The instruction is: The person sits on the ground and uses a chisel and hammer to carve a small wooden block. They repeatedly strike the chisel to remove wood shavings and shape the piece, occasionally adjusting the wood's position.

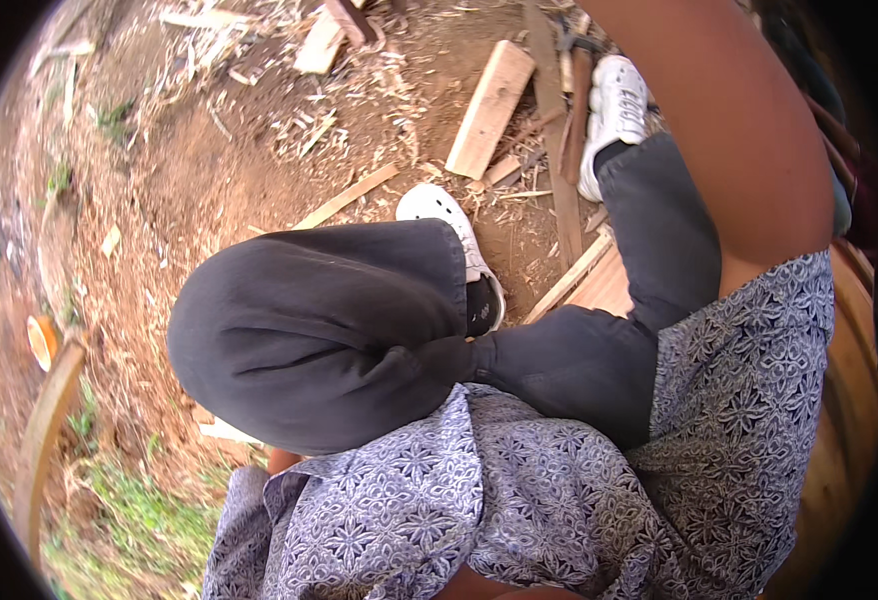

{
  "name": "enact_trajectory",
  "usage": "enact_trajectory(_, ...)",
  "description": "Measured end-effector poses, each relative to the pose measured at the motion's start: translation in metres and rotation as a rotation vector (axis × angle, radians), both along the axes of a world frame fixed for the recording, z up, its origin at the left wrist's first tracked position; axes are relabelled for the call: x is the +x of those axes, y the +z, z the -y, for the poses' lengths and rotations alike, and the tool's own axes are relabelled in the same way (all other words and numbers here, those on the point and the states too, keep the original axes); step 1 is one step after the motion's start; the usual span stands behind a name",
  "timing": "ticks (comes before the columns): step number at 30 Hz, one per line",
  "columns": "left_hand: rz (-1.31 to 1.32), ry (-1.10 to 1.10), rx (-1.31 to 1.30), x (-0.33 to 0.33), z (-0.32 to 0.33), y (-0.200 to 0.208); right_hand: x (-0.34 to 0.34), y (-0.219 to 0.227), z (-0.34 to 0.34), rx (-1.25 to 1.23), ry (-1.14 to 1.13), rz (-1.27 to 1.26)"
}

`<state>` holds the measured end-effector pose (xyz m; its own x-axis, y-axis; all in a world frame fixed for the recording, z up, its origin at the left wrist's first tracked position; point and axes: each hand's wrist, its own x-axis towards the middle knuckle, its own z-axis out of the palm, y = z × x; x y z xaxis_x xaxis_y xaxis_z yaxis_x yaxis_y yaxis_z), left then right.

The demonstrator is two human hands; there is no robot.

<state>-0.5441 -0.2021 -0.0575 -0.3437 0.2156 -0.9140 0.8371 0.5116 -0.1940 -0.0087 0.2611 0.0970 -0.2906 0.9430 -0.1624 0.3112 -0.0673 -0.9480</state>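
Note:
My right arm (749, 130) is raised across the upper right and runs out past the top edge, so its hand is out of view. Of my left arm, only a small patch of skin (281, 460) shows between the patterned sleeve and my dark trouser leg; the left hand is hidden. Nearest to the right arm lies a hammer-like tool (581, 43) with a dark head, beside one of my white clogs (617, 100). A thick pale wood block (491, 110) rests on the ground left of it, and a long brown board (556, 150) lies between them.
Wood shavings (359, 110) and offcuts litter the brown soil. A thin wood strip (349, 197) lies by my other white clog (449, 215). At far left are a curved wooden piece (49, 430) and an orange round object (42, 342). Grass (149, 510) grows at lower left.

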Motion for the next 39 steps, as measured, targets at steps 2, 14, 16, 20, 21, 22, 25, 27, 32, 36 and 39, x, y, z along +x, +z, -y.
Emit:
enact_trajectory(2,0.062,-0.009,-0.009,0.004,0.012,-0.012,-0.009,0.023,0.018,0.13,-0.086,0.16)
enact_trajectory(14,0.226,-0.227,0.196,0.006,-0.023,-0.076,0.057,0.135,0.186,0.364,-0.43,0.421)
enact_trajectory(16,0.188,-0.252,0.189,-0.012,-0.014,-0.044,0.082,0.146,0.214,0.305,-0.482,0.343)
enact_trajectory(20,0.178,-0.302,0.166,-0.037,-0.001,-0.027,0.12,0.155,0.286,0.32,-0.644,0.225)
enact_trajectory(21,0.179,-0.317,0.168,-0.039,-0.002,-0.023,0.129,0.155,0.305,0.298,-0.702,0.179)
enact_trajectory(22,0.141,-0.294,0.173,-0.049,0.013,-0.009,0.133,0.14,0.313,0.27,-0.682,0.075)
enact_trajectory(25,0.147,-0.333,0.175,-0.045,0.009,0.004,0.156,0.116,0.349,0.244,-0.853,0.028)
enact_trajectory(27,0.153,-0.358,0.184,-0.043,0.004,0.014,0.167,0.114,0.366,0.193,-0.958,0.051)
enact_trajectory(32,0.172,-0.411,0.175,-0.034,-0.003,0.03,0.167,0.119,0.38,0.36,-1.027,-0.016)
enact_trajectory(36,0.197,-0.446,0.163,-0.032,-0.009,0.038,0.166,0.125,0.379,0.308,-0.972,-0.084)
enact_trajectory(39,0.217,-0.471,0.132,-0.041,-0.012,0.042,0.165,0.126,0.375,0.358,-0.967,-0.163)
